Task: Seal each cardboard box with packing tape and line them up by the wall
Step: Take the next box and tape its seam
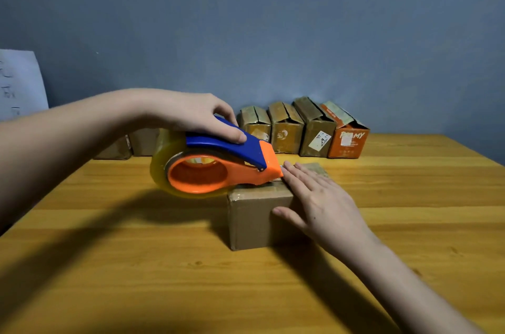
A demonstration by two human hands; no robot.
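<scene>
Looks like a plain room in a home or small office used as a makeshift packing station. Wood-grain desk (410, 197) pushed against a bare blue-grey painted wall (273, 19). Row of small used cardboard boxes (303, 128) lined up at the far edge by the wall. Handwritten paper sheet (19, 82) taped up far left. No industrial fittings visible.

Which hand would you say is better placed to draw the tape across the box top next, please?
Left. The left hand grips the tape dispenser, its nose at the box top; the right hand lies flat, steadying it.
</scene>
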